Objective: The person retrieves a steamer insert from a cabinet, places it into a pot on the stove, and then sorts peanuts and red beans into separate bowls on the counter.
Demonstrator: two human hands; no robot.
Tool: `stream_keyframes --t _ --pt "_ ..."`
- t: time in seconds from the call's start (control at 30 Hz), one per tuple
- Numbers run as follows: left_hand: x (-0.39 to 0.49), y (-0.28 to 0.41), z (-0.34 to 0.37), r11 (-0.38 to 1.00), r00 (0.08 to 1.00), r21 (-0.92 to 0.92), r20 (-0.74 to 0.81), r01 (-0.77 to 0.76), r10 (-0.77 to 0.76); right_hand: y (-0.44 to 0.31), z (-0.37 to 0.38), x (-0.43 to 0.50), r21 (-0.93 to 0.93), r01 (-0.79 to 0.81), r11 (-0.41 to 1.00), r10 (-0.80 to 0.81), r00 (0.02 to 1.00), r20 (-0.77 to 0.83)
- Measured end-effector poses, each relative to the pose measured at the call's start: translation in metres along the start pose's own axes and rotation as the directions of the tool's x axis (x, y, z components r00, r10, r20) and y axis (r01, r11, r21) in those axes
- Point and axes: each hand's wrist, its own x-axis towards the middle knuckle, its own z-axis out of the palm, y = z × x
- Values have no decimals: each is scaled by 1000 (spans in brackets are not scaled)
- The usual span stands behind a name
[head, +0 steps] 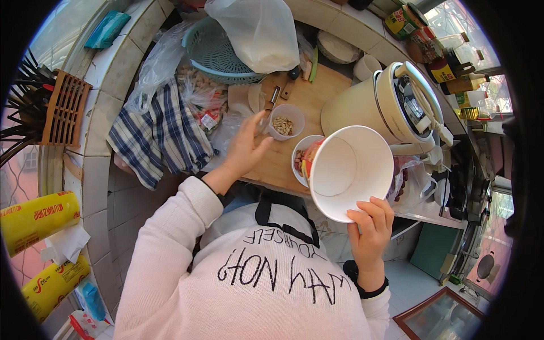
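Note:
My right hand (pixel 373 227) pinches the rim of a large white paper tub (pixel 348 174), tilted so that its bare inside faces me. Behind the tub, and partly covered by it, is a white bowl (pixel 297 170) with reddish peanuts (pixel 299 160). My left hand (pixel 248 146) is held with thumb and fingers apart beside a clear plastic cup (pixel 293 111). Pale seeds or nuts (pixel 282 126) lie in this cup. Both the cup and the bowl rest on a wooden cutting board (pixel 272 163). A peeler (pixel 273 97) lies just past the cup.
A cream electric appliance with a handle (pixel 357 104) stands at the board's right. Farther back are a blue plastic basket (pixel 212 51) and a white plastic bag (pixel 259 34). A checked cloth (pixel 159 131) drapes over the left edge. Bottles (pixel 463 83) line the right-hand ledge.

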Motion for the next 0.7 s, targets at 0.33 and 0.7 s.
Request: stream_keyframes --t 0.33,0.7 --pt "-38 110 -27 623 826 -581 524 524 -205 11 15 2 225 283 933 -282 959 -37" --pt "-130 136 34 578 878 -667 288 471 -384 61 4 -19 416 473 777 -531 847 28"
